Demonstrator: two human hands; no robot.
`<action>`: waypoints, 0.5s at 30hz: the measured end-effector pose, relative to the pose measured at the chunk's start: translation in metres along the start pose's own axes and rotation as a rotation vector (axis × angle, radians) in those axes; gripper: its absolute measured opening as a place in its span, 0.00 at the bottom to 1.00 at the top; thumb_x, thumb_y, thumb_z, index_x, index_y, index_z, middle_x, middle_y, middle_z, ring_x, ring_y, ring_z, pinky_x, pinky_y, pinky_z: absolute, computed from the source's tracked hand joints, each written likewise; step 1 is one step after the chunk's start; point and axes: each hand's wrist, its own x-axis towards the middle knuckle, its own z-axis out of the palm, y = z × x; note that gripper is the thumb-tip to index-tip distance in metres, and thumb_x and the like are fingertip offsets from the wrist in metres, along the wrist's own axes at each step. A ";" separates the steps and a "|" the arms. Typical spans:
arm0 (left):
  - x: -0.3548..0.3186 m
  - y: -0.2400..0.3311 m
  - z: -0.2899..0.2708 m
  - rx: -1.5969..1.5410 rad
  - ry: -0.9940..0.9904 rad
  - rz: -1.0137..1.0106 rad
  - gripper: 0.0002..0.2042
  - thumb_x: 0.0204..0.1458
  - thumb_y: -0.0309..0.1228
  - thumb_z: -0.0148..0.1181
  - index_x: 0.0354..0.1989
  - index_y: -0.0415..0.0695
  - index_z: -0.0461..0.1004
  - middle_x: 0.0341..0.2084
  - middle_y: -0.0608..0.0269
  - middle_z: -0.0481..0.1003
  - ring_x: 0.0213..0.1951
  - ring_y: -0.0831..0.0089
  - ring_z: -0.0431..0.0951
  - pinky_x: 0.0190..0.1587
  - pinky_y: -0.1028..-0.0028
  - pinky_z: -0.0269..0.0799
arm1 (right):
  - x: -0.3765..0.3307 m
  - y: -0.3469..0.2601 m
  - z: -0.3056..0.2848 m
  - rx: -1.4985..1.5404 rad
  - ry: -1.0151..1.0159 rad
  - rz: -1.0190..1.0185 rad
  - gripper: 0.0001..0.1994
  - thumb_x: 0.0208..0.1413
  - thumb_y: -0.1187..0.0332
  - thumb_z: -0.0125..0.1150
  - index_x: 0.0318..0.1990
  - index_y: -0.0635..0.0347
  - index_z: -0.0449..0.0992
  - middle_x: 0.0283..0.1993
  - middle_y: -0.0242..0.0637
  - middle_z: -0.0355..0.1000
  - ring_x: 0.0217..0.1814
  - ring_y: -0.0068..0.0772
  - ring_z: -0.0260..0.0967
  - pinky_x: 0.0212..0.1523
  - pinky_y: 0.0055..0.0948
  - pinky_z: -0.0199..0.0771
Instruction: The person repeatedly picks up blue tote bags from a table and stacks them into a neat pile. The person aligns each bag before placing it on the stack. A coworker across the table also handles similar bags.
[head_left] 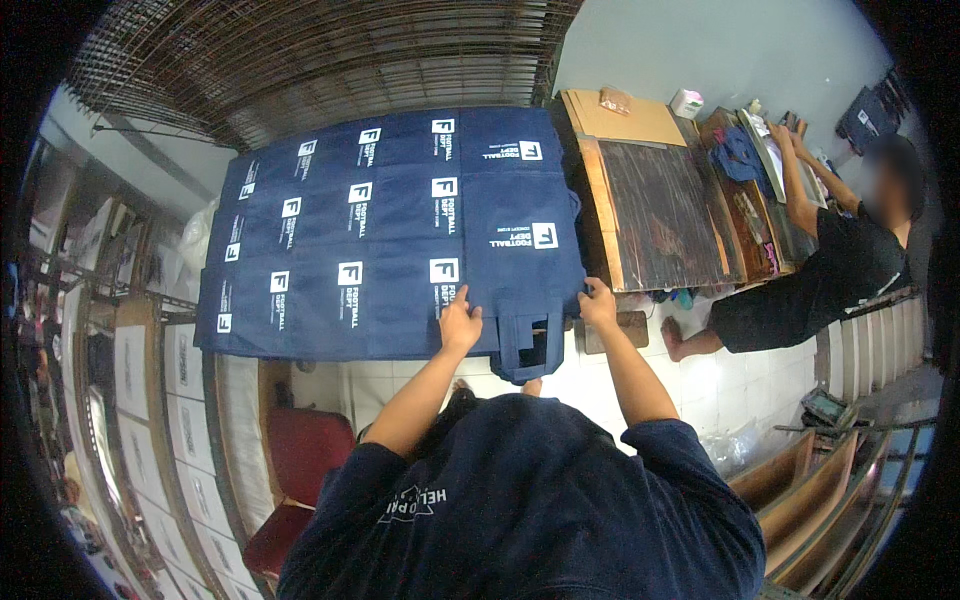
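Wire racks [400,70], top | blue bag [520,270], centre | left fingers [462,295], right fingers [596,287] part-curled at its sides, seemingly steadying; grip unclear

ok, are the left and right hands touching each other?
Apart. The head view shows a stretch of navy bag and its handles between the left hand and the right hand.

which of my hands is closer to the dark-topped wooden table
Right. Your right hand is at the blue bag's right edge, just left of the wooden table; your left hand is farther, by the bag's left edge.
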 end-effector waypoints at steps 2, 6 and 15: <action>0.000 0.003 -0.002 0.009 -0.004 0.000 0.26 0.42 0.28 0.60 0.54 0.40 0.65 0.33 0.48 0.76 0.36 0.54 0.77 0.43 0.62 0.71 | 0.001 0.004 0.002 -0.018 0.014 -0.027 0.20 0.47 0.71 0.58 0.50 0.58 0.69 0.22 0.41 0.73 0.19 0.32 0.72 0.23 0.29 0.71; 0.000 0.000 -0.004 0.013 0.012 -0.002 0.26 0.43 0.28 0.60 0.54 0.40 0.65 0.32 0.48 0.76 0.35 0.55 0.77 0.43 0.63 0.70 | -0.003 -0.004 0.001 0.021 -0.011 -0.019 0.19 0.47 0.71 0.60 0.49 0.58 0.70 0.23 0.41 0.73 0.19 0.31 0.72 0.22 0.29 0.71; 0.001 -0.008 0.000 0.005 0.052 0.062 0.24 0.42 0.27 0.59 0.52 0.38 0.67 0.28 0.49 0.75 0.32 0.55 0.76 0.39 0.62 0.70 | -0.004 0.000 0.004 0.053 0.009 -0.021 0.19 0.45 0.70 0.61 0.48 0.56 0.71 0.32 0.47 0.73 0.33 0.41 0.72 0.35 0.35 0.70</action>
